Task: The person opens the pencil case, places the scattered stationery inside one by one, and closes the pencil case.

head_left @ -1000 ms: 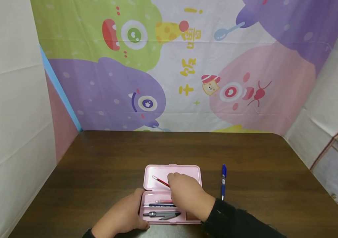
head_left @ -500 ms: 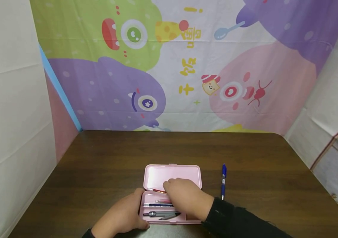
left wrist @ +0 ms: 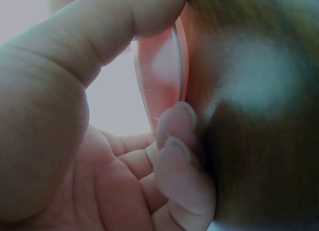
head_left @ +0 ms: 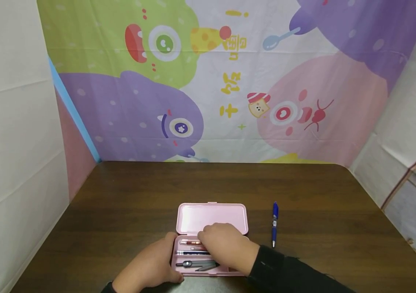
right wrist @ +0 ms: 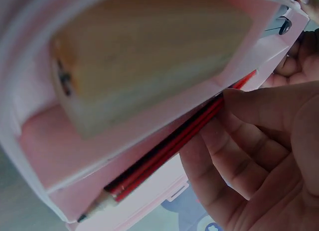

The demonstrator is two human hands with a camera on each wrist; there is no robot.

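A pink pencil case (head_left: pixel 212 218) lies with its lid folded back on the table. My left hand (head_left: pixel 151 260) holds its left end, thumb at the near corner; in the left wrist view the fingers (left wrist: pixel 179 176) curl against the case's end. My right hand (head_left: pixel 226 246) pinches a red and black pencil (right wrist: pixel 164 154) between thumb and fingers, low over the far compartment. The pencil lies lengthwise, its sharpened tip towards the right end. Other pencils (head_left: pixel 192 252) and a grey compass (head_left: pixel 195 263) rest in the case. A beige block (right wrist: pixel 154 57) fills another compartment in the right wrist view.
A blue pen (head_left: pixel 275 224) lies on the brown table (head_left: pixel 127 195), right of the case. Behind the table's far edge hangs a cloth (head_left: pixel 226 138) printed with cartoon monsters. White cloth walls (head_left: pixel 14 142) flank the table.
My right hand has lowered and shifted slightly left, bringing the pencil from above the lid down into the far compartment and turning it level with the case. My left hand stays in place.
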